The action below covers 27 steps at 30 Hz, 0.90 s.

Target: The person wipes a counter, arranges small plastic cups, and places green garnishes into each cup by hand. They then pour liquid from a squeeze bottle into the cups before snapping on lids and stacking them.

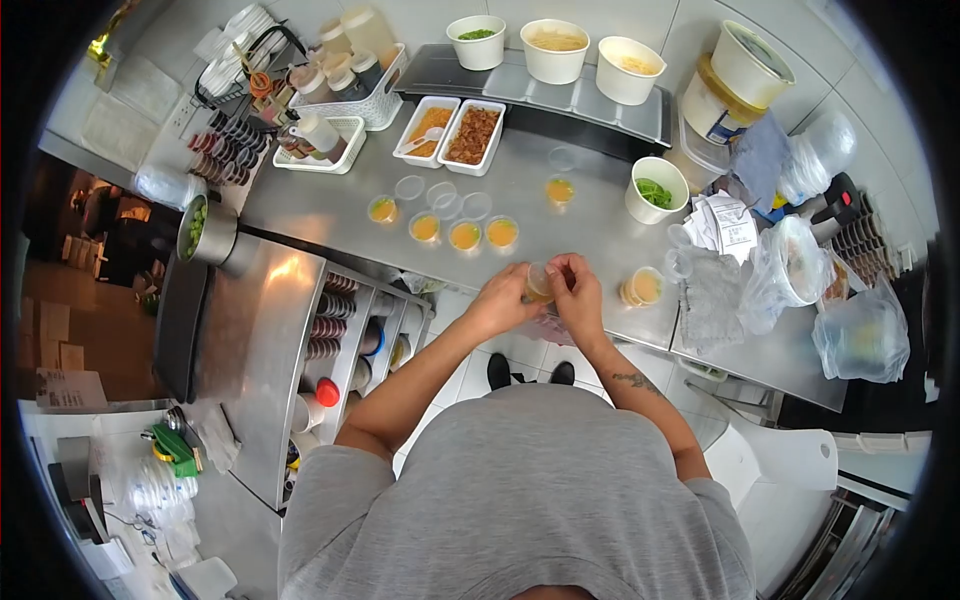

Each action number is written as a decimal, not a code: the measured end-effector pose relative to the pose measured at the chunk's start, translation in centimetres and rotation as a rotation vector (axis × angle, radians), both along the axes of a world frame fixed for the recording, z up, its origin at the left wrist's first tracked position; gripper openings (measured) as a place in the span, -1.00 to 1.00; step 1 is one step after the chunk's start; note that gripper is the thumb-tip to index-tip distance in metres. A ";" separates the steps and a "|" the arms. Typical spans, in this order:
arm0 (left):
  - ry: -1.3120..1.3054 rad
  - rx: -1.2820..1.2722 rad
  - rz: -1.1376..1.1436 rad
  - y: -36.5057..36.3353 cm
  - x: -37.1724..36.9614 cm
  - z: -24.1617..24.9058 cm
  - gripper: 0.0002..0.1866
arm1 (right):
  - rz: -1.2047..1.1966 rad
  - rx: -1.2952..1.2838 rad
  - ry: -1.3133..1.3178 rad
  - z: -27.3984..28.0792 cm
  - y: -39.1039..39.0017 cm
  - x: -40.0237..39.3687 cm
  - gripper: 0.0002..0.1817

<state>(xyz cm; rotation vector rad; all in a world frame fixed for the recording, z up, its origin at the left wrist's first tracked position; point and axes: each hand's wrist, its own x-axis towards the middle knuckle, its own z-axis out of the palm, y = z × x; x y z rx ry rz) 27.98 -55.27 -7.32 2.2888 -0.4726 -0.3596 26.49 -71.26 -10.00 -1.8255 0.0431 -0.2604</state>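
At the steel counter's front edge, my left hand (503, 300) has its fingers wrapped round a small clear cup (539, 283) with yellowish contents. My right hand (577, 297) pinches the cup's rim or lid from the other side; which one is too small to tell. Several orange-filled cups (464, 236) stand to the left, with clear round lids (441, 196) lying behind them. One more filled cup (560, 190) stands farther back. To the right of my hands are filled cups (642, 287) close together, and clear lids (678, 263) lie near them.
Two white trays of food (473, 135) sit at the back, below a raised shelf (600, 98) with several white bowls (556, 50). A bowl of greens (656, 190) stands right of centre. A grey cloth (711, 300), receipts (724, 225) and plastic bags (785, 275) lie at the right.
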 end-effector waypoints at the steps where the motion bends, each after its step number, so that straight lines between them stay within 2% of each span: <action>1: 0.078 -0.004 0.029 -0.2 -0.1 1.2 -0.33 | 0.005 -0.045 -0.040 0.4 0.0 -0.1 -0.92; 2: 0.155 -0.008 0.057 -0.3 -0.1 1.8 -0.33 | 0.010 -0.089 -0.081 0.7 0.0 -0.1 -0.92; 5: 0.146 -0.077 0.104 0.1 -0.2 -0.2 -0.32 | 0.044 -0.133 -0.060 1.2 -0.1 -0.2 -0.91; 8: 0.379 -0.253 0.088 0.6 0.0 0.3 -0.40 | 0.065 -0.198 -0.173 0.5 -0.3 -0.2 -0.89; 11: 0.691 -0.422 0.295 0.4 0.8 1.0 -0.55 | 0.071 -0.250 -0.164 0.3 -0.3 -0.2 -0.89; 14: 0.746 -0.429 0.315 0.2 1.5 0.8 -0.68 | 0.043 -0.399 -0.176 0.5 -0.3 -0.3 -0.88; 17: 0.756 -0.309 0.289 -0.4 2.5 1.2 -0.71 | 0.069 -0.467 -0.173 0.7 -0.5 -0.2 -0.88; 23: 0.862 -0.319 0.298 -0.4 3.1 2.0 -0.74 | 0.054 -0.485 -0.205 0.5 -0.1 -0.2 -0.86; 27: 0.834 -0.255 0.193 -0.2 3.9 0.9 -0.70 | 0.085 -0.558 -0.219 0.3 -0.4 -0.3 -0.92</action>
